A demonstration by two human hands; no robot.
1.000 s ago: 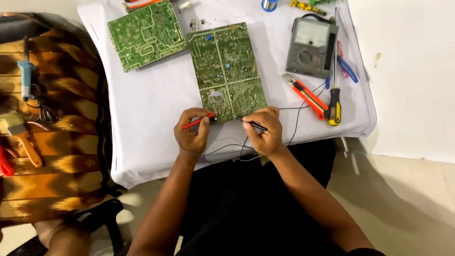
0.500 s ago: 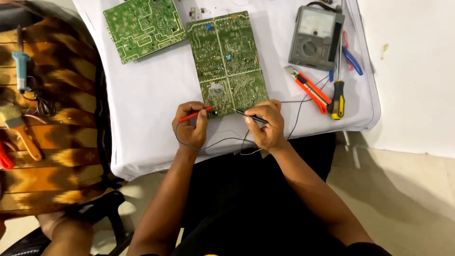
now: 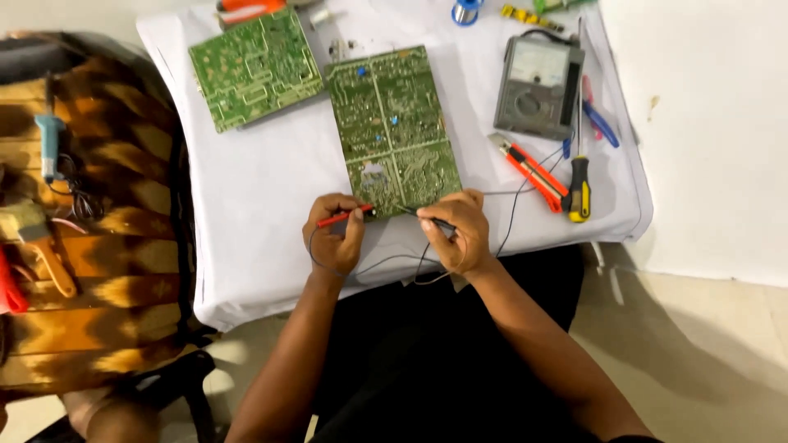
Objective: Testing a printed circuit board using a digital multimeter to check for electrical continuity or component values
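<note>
The left hand [image 3: 335, 234] pinches a thin red test probe [image 3: 343, 216] and the right hand [image 3: 456, 230] grips a black probe [image 3: 433, 220]. Both tips have stayed on the near edge of the green rectangular circuit board [image 3: 392, 131] on the white-covered table [image 3: 263, 205] over the last second. Only the view has shifted, so the contact seems steady; the grey analogue meter [image 3: 538, 86] sits beyond the right hand.

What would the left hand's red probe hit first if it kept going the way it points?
The left hand aims its red probe rightward; the tip sits at the circuit board's near edge. Continuing, it would likely meet the black probe in the right hand.
</note>
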